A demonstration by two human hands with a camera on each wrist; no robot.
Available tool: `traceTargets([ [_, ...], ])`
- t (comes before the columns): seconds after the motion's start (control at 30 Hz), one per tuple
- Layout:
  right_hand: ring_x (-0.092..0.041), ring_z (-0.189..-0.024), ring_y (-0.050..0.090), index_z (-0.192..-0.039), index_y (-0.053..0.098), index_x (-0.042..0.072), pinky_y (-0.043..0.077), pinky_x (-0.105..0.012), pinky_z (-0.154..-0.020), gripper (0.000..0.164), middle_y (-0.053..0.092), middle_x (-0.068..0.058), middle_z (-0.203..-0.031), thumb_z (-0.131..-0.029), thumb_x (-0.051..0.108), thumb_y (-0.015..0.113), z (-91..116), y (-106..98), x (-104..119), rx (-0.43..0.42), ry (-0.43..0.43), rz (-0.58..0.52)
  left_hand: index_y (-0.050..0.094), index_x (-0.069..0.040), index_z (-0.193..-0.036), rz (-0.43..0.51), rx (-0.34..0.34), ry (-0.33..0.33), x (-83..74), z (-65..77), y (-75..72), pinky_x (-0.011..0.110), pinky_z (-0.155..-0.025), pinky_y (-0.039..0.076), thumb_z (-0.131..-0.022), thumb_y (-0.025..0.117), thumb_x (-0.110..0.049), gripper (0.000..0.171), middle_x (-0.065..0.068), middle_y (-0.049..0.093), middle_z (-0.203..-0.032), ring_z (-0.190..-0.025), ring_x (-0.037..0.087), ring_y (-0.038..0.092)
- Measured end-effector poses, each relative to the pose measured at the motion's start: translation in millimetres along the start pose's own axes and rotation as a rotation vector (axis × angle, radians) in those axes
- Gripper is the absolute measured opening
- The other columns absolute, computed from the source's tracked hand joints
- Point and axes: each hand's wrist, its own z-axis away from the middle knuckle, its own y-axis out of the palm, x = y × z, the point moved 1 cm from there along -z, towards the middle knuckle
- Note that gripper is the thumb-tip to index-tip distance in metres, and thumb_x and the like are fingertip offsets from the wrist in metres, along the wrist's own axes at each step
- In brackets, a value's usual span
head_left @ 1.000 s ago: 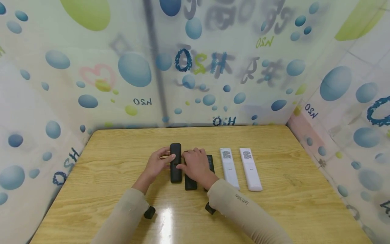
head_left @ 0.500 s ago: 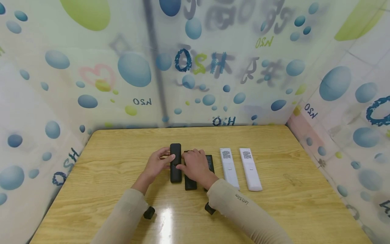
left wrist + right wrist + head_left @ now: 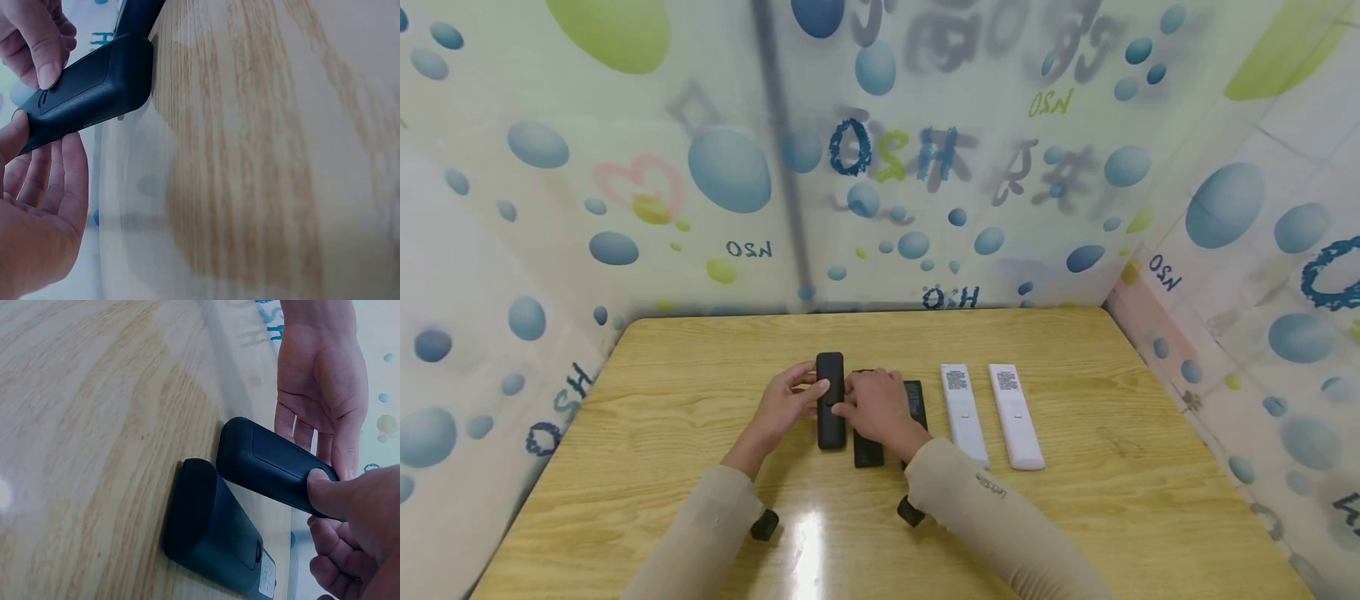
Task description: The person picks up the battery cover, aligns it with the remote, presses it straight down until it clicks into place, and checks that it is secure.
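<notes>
A black remote control [image 3: 831, 429] lies back side up, its battery cover facing me in the head view. My left hand [image 3: 784, 407] grips its left edge, thumb on top and fingers beneath. From the other side, my right hand [image 3: 878, 404] pinches the same remote. In the right wrist view, the right thumb presses near the end of the battery cover [image 3: 275, 456], and the other fingers curl at the remote's side. The left wrist view shows a small catch [image 3: 43, 99] beside that thumb. The cover sits in place.
A second black remote [image 3: 869, 454] lies partly under my right hand, with a third black remote [image 3: 915, 396] behind the wrist. Farther right are two white remotes, one nearer [image 3: 966, 417] and one outer [image 3: 1017, 417], on the wooden table [image 3: 1112, 500]. A patterned wall [image 3: 925, 275] borders the back.
My right hand and wrist have shifted very slightly left. Both hands keep their hold, and the remote stays nearly where it was.
</notes>
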Motion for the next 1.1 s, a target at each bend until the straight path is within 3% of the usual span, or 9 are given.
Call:
traceTargets([
  [0.27, -0.018, -0.090, 0.059, -0.110, 0.070, 0.021, 0.045, -0.040, -0.087, 0.037, 0.070, 0.007, -0.090, -0.088, 0.051, 0.065, 1.9, -0.8, -0.2, -0.007, -0.007, 0.000, 0.049, -0.012, -0.142, -0.006, -0.003, 0.002, 0.1, 1.8, -0.6, 0.038, -0.081, 0.061, -0.096, 0.063, -0.025, 0.050, 0.023, 0.055, -0.127, -0.097, 0.021, 0.066],
  [0.5, -0.022, -0.100, 0.061, -0.126, 0.065, 0.019, 0.045, -0.045, -0.093, 0.056, 0.067, 0.008, -0.079, -0.084, 0.055, 0.068, 1.2, -1.9, 1.8, -0.003, 0.003, -0.027, 0.051, -0.013, -0.141, -0.011, -0.003, 0.004, -2.0, 4.3, -0.5, 0.038, -0.081, 0.061, -0.096, 0.063, -0.026, 0.048, 0.022, 0.055, -0.127, -0.096, 0.021, 0.066],
  [0.67, -0.019, -0.092, 0.059, -0.119, 0.067, 0.020, 0.045, -0.043, -0.090, 0.056, 0.065, 0.010, -0.081, -0.078, 0.059, 0.072, -2.7, 3.0, 3.5, 0.002, 0.014, -0.022, 0.050, -0.012, -0.142, -0.006, -0.012, 0.005, -1.8, 5.7, -0.4, 0.040, -0.082, 0.060, -0.096, 0.063, -0.026, 0.050, 0.023, 0.055, -0.128, -0.098, 0.022, 0.066],
  [0.93, -0.015, -0.082, 0.055, -0.099, 0.069, 0.022, 0.043, -0.042, -0.089, 0.036, 0.061, 0.012, -0.075, -0.081, 0.053, 0.073, -6.9, 5.3, 4.2, -0.014, 0.046, -0.059, 0.051, -0.013, -0.141, 0.000, -0.023, 0.003, -0.8, 4.8, -0.2, 0.038, -0.079, 0.061, -0.095, 0.065, -0.024, 0.049, 0.022, 0.055, -0.121, -0.092, 0.020, 0.066],
  [1.1, -0.014, -0.079, 0.054, -0.092, 0.068, 0.022, 0.042, -0.041, -0.089, 0.032, 0.059, 0.013, -0.070, -0.083, 0.053, 0.071, -8.2, 4.2, 4.4, -0.014, 0.042, -0.055, 0.051, -0.012, -0.141, -0.013, -0.032, 0.006, -0.5, 4.0, -1.0, 0.037, -0.078, 0.061, -0.095, 0.065, -0.023, 0.049, 0.022, 0.055, -0.119, -0.089, 0.017, 0.065],
])
